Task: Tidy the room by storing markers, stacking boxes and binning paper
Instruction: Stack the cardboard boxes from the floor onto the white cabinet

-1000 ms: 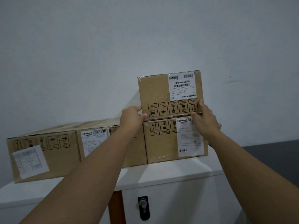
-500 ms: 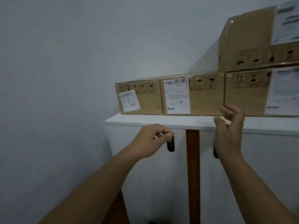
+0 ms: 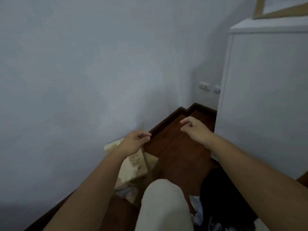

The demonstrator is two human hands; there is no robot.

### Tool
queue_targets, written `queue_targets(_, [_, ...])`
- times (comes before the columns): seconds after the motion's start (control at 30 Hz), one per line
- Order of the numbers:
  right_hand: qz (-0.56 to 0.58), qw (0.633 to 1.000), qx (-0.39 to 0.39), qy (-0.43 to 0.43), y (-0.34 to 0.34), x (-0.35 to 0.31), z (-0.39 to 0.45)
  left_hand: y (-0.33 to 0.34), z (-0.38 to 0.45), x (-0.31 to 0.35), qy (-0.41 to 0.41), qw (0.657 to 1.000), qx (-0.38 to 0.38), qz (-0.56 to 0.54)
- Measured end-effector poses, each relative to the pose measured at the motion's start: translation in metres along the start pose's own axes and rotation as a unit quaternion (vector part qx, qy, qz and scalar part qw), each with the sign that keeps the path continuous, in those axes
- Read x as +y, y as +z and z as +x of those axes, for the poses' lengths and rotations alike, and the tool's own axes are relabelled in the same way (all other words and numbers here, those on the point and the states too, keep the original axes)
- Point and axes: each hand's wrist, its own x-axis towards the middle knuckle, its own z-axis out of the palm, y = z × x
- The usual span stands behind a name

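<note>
Grey-white wall (image 3: 83, 64) fills the left and far part of the view. A white cabinet (image 3: 266, 97) stands at right, its side panel facing the camera. On its top, at the far upper right corner, the edge of one cardboard box (image 3: 273, 13) with a white label shows; whether others are stacked with it cannot be told from here.

Dark wooden floor (image 3: 175, 147) runs from the near centre to the far corner, edged by a dark skirting board. A pale trouser knee (image 3: 163, 205) rises in the near centre.

Against the wall at near left lies a loose pale carton (image 3: 138, 165), tilted, with handwritten marks on its side and what may be crumpled paper (image 3: 128, 190) beneath it; blur prevents certainty. A dark mass (image 3: 221, 197) and white scraps (image 3: 197, 212) lie on the floor at near right.

Left hand (image 3: 133, 142) hangs above the carton, fingers loosely curled, holding nothing. Right hand (image 3: 195, 127) is extended over bare floor, fingers relaxed and slightly parted, likewise holding nothing.

Assessment: at least one box is placed on the cabinet. The floor carton and paper remain to be dealt with. No markers and no bin are visible, so those steps cannot be judged.
</note>
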Motion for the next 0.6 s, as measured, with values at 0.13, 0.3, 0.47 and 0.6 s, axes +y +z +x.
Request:
queue_targets(0.13, [-0.013,0.995,-0.072,0.069,0.092,0.018,0.036,-0.017,-0.010,-0.104,-0.100,0.994,0.028,-0.041])
queue_targets(0.3, [-0.086,0.971,-0.159,0.158,0.172,0.052,0.063,-0.007,-0.028,-0.216,-0.282,0.943,0.076,-0.160])
queue_targets(0.47, [-0.111,0.958,-0.194,0.178,0.227,0.090,0.088,0.028,-0.041,-0.291,-0.381,0.890,0.146,-0.204])
queue_targets(0.6, [-0.088,0.944,-0.219,0.232,0.263,0.113,0.096,0.049,-0.040,-0.321,-0.429,0.855,0.198,-0.214])
